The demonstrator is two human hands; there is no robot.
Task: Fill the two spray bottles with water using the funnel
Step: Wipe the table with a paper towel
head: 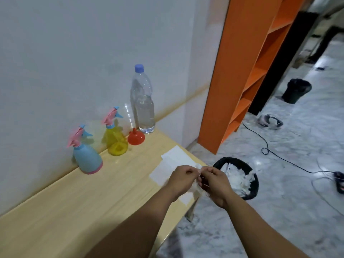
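Holding a scrap of white tissue between them, both hands are busy at the table's right end: left hand and right hand each pinch it with curled fingers, next to the black bin. So nothing is free yet. The task stuff sits up and to the left, well apart, along the wall: blue spray bottle, yellow spray bottle, red funnel mouth-down, water bottle upright and capped. I'd say the left hand has the shorter reach to the sprayers.
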